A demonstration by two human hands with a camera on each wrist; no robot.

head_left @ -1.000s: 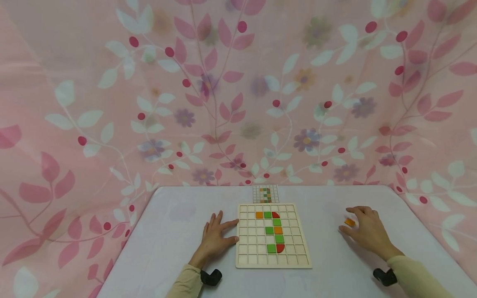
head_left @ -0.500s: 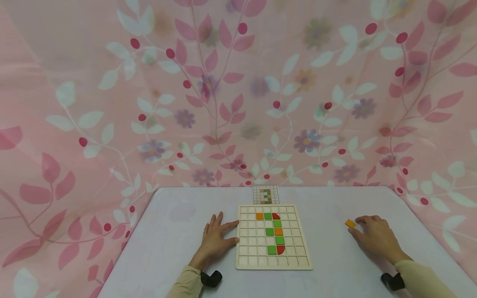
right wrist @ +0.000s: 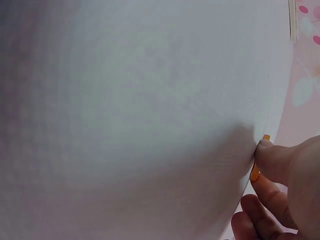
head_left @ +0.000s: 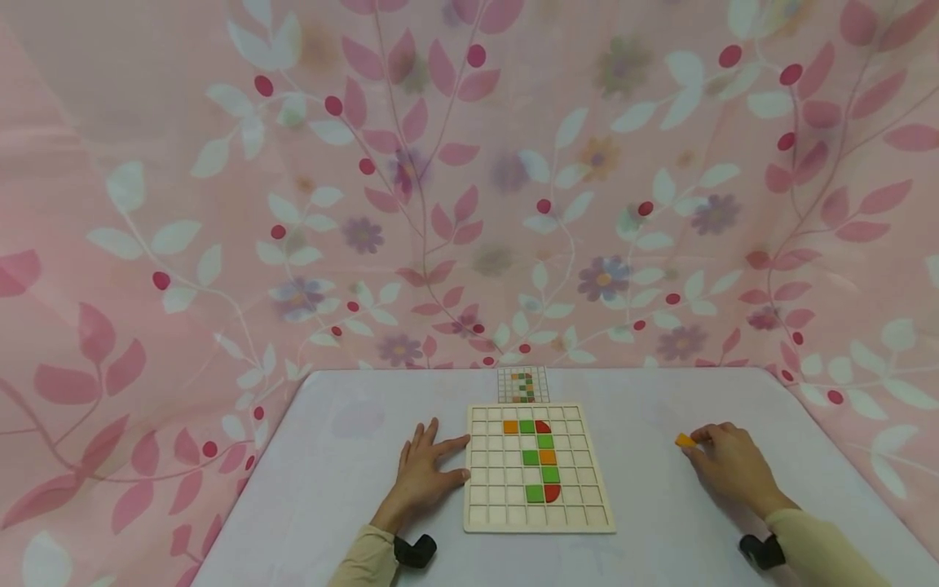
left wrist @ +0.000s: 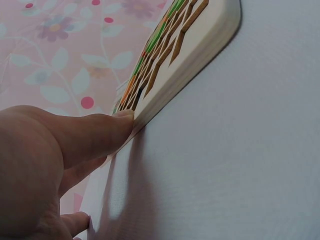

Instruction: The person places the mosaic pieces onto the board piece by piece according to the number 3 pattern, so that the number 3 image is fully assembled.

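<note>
My right hand [head_left: 734, 465] pinches a small orange square tile [head_left: 685, 440] between thumb and forefinger at the right of the table. In the right wrist view the same tile [right wrist: 256, 172] shows edge-on behind the thumb. My left hand [head_left: 424, 473] has its fingers spread, with thumb and forefinger touching the left edge of a pale wooden grid board [head_left: 487, 515]. In the left wrist view the thumb [left wrist: 107, 132] presses the board's side [left wrist: 175, 85]. Green, orange and red tiles lie in the board's cells, such as a green tile [head_left: 545, 441] and a red rounded tile [head_left: 553, 493].
A pattern card [head_left: 504, 383] with a small coloured grid lies behind the board, against its far edge. The white tabletop [head_left: 645, 505] surrounds them, and a pink floral cloth [head_left: 469, 204] hangs behind the table.
My right hand drew back slightly from the orange tile, then came in again and now pinches it, tilting it. The left hand and board have stayed in place.
</note>
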